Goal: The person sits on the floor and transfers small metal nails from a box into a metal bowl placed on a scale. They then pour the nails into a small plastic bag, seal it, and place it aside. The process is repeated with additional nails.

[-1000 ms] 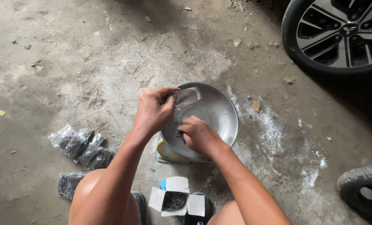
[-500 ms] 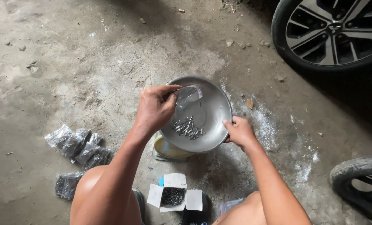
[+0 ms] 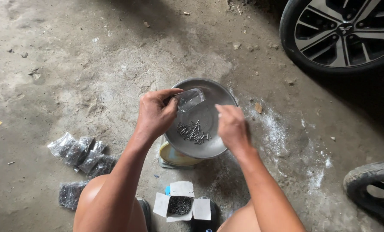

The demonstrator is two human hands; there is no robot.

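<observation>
Steel-grey and round, a shallow metal pan (image 3: 209, 148) sits on top of a small yellow-faced weighing scale (image 3: 175, 157) on the concrete floor (image 3: 71, 64). A loose heap of small dark nails (image 3: 193, 132) lies in the middle of the pan. The left hand (image 3: 155, 116) hovers over the pan's left rim, its fingers curled and its thumb pressed against a small clear plastic bag (image 3: 189, 99), which it pinches by one edge so that the bag hangs above the far part of the pan. The right hand (image 3: 231, 129) is over the pan's right side, fingers held close together and bent slightly downward; whether the fingertips touch the rim cannot be told, as they are blurred.

Near the person's knees, an open white cardboard box (image 3: 181, 205) holds more dark nails. To the left on the floor lie several filled clear plastic packets (image 3: 81, 154), bunched together, with another dark packet (image 3: 71, 193) just below them. A car wheel (image 3: 344, 32) with a spoked alloy rim stands at the upper right, and part of a smaller tyre (image 3: 372, 189) shows at the lower right edge.
</observation>
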